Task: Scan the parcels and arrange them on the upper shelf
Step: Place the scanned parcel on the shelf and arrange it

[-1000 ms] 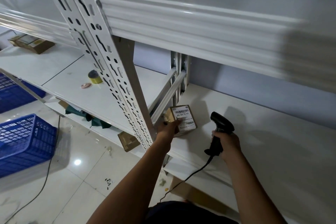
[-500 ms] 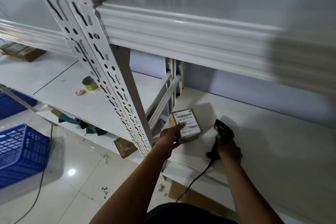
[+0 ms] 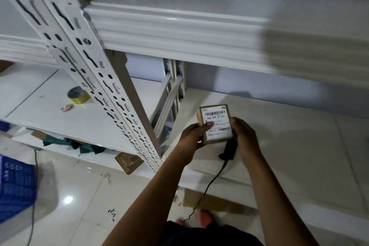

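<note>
A small brown parcel [image 3: 216, 124] with a white barcode label facing up is just above the white middle shelf [image 3: 289, 136], between both hands. My left hand [image 3: 191, 138] grips its left side, thumb on the label. My right hand [image 3: 244, 138] holds its right edge with the thumb against it; the fingers are hidden. The black scanner [image 3: 227, 151] lies by the shelf's front edge, its head hidden under the parcel and my right hand, and its cable [image 3: 209, 185] hangs down to the floor. The upper shelf [image 3: 179, 26] spans overhead.
A perforated white upright post [image 3: 89, 56] stands just left of my hands. On the left shelf sit a tape roll [image 3: 78, 95] and a small pink disc [image 3: 66, 108]. A blue crate [image 3: 16, 185] is on the floor at left. Cardboard boxes [image 3: 128, 162] lie under the shelf.
My right hand lowered the scanner to the shelf and moved onto the parcel's right edge. The left hand turned the parcel so its label faces up, and the view shifted closer.
</note>
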Action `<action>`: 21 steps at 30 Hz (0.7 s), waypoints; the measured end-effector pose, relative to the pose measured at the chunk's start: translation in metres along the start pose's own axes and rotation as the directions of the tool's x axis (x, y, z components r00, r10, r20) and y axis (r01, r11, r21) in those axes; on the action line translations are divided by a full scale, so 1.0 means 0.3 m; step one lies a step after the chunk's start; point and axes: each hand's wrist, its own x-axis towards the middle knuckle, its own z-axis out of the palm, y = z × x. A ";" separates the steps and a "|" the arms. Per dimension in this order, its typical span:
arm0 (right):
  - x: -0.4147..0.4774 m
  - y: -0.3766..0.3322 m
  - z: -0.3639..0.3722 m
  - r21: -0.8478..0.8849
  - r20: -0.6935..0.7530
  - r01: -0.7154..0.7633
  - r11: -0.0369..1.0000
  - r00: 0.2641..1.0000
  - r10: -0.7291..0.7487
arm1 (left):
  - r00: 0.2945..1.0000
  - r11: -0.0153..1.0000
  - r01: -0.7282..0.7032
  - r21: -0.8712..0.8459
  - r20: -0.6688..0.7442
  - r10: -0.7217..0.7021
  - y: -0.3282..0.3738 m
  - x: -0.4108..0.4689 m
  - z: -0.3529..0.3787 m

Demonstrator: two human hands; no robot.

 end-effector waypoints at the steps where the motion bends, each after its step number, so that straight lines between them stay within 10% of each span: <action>1: -0.022 -0.024 0.002 0.067 0.079 0.003 0.998 0.997 -0.008 | 1.000 1.000 -0.018 0.009 0.014 0.018 0.010 -0.010 0.013; 21: -0.567 -0.088 -0.667 0.086 -0.380 0.266 0.960 0.900 -0.215 | 0.873 0.929 -0.366 0.059 0.367 0.321 -0.164 -0.434 0.770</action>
